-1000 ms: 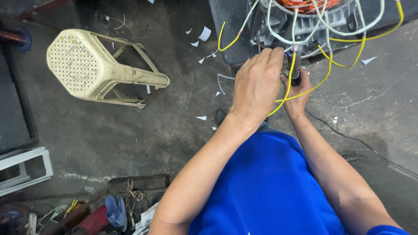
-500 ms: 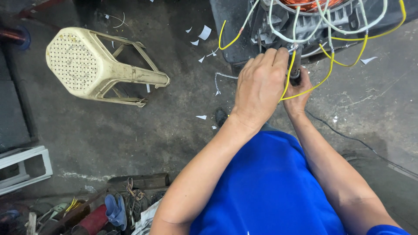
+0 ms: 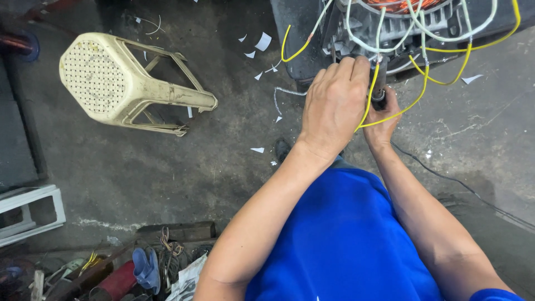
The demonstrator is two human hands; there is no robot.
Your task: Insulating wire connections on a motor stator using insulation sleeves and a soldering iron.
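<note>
My left hand reaches forward with its fingers closed on a yellow wire that loops down from an electric motor with orange windings at the top edge. My right hand sits just behind it, mostly hidden, gripping a dark handled tool held upright against the wire's end. More yellow and pale green wires hang in loops from the motor. My blue shirt fills the lower middle of the view.
A cream plastic stool lies on its side on the concrete floor to the left. White paper scraps are scattered near the motor. A black cable runs right. Tools and clutter sit at lower left beside a white frame.
Both hands stay on the wire and tool at the motor, with only a slight shift of the view.
</note>
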